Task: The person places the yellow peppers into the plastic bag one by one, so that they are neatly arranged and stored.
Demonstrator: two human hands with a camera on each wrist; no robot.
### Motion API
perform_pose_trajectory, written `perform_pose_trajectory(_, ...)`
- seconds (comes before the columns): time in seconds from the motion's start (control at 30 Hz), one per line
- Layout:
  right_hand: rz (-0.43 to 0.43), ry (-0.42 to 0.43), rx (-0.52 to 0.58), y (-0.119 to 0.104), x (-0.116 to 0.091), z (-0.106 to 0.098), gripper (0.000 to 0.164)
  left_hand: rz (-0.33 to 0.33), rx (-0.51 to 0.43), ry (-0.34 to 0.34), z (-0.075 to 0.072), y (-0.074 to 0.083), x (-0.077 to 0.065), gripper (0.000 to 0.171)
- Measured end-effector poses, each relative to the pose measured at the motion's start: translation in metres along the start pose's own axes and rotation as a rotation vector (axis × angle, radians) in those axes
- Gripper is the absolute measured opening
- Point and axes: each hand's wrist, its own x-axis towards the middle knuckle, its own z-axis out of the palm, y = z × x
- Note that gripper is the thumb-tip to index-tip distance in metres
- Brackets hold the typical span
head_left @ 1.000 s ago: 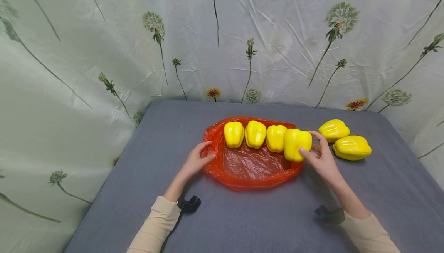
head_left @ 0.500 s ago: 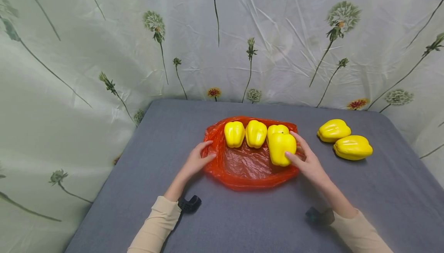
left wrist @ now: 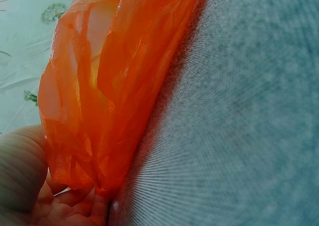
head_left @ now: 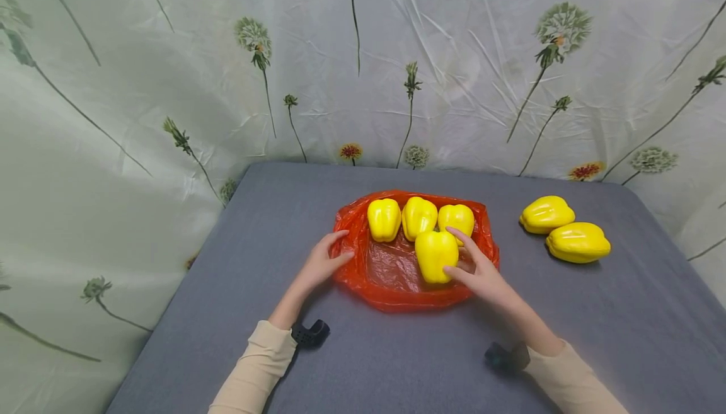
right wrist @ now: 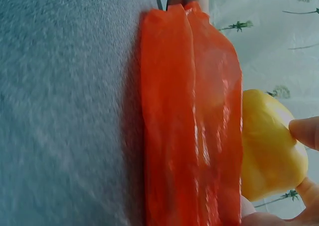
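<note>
A red plastic bag [head_left: 391,302] lies on the grey table with its mouth spread wide. Three yellow bell peppers sit in a row along its far side: a left one [head_left: 384,220], a middle one [head_left: 419,217] and a right one [head_left: 457,217]. My right hand [head_left: 482,275] pinches another yellow bell pepper [head_left: 436,256] between thumb and fingers, over the bag's inside; in the right wrist view this pepper [right wrist: 271,146] shows above the bag's rim. My left hand [head_left: 320,261] holds the bag's left edge, and the left wrist view shows its fingers [left wrist: 75,213] curled at the bag's end.
Two more yellow bell peppers, a rear one [head_left: 547,214] and a front one [head_left: 578,242], lie on their sides right of the bag. Behind the grey table [head_left: 397,370] hangs a pale curtain [head_left: 454,67] printed with dandelions.
My right hand has carried the bell pepper leftward and slightly nearer, from the bag's right edge to over its middle. The left hand stays in place.
</note>
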Motion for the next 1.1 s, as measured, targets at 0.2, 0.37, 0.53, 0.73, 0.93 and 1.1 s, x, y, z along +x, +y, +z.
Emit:
perform_pose_trajectory(0.2, -0.001, -0.02, 0.035, -0.002, 0.006, 0.011, 0.073, 0.001, -0.001, -0.001, 0.0, 0.0, 0.0, 0.053)
perform_pose_trajectory(0.37, 0.023, -0.021, 0.018, -0.004, 0.011, 0.02, 0.073, 0.006, 0.002, -0.005, 0.001, 0.0, 0.001, 0.053)
perform_pose_trajectory(0.53, 0.006, -0.023, 0.015, -0.008, 0.017, 0.032, 0.071, 0.009, 0.003, -0.004, 0.0, 0.0, 0.0, 0.053)
perform_pose_trajectory(0.73, -0.046, -0.019, -0.017, -0.007, 0.024, 0.045, 0.07, 0.006, 0.013, -0.005, -0.001, -0.001, 0.0, 0.053)
perform_pose_trajectory(0.93, -0.049, -0.013, -0.005, -0.008, 0.031, 0.057, 0.071, 0.008, 0.006, -0.006, 0.0, -0.001, 0.001, 0.053)
perform_pose_trajectory(1.1, -0.067, -0.03, -0.019, -0.008, 0.035, 0.065, 0.071, 0.011, 0.013, -0.011, 0.0, -0.002, 0.001, 0.053)
